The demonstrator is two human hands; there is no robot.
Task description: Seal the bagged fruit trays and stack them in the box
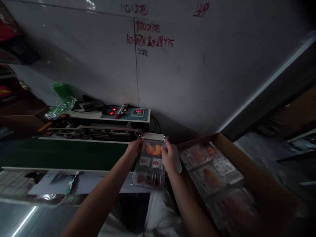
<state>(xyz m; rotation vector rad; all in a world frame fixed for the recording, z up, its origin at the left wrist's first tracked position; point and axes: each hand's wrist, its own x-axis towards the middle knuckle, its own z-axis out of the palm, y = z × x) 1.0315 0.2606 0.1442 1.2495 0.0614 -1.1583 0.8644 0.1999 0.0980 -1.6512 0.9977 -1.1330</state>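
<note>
A clear plastic packet (150,164) with orange pieces at its top and red-and-white labels lower down is held between both my hands. My left hand (134,148) grips its upper left edge. My right hand (168,157) pinches its upper right edge. The packet's top reaches the metal guide plate (153,136) at the right end of a band sealing machine (103,126). The machine's control panel (125,113) shows red lights and a lit number display.
A green conveyor belt (64,153) runs left of my hands. An open cardboard box (256,179) at the right holds several similar packets (209,168). A green plastic bag (60,100) lies at the machine's left end. Papers (49,184) lie on the near ledge. A white wall with red writing stands behind.
</note>
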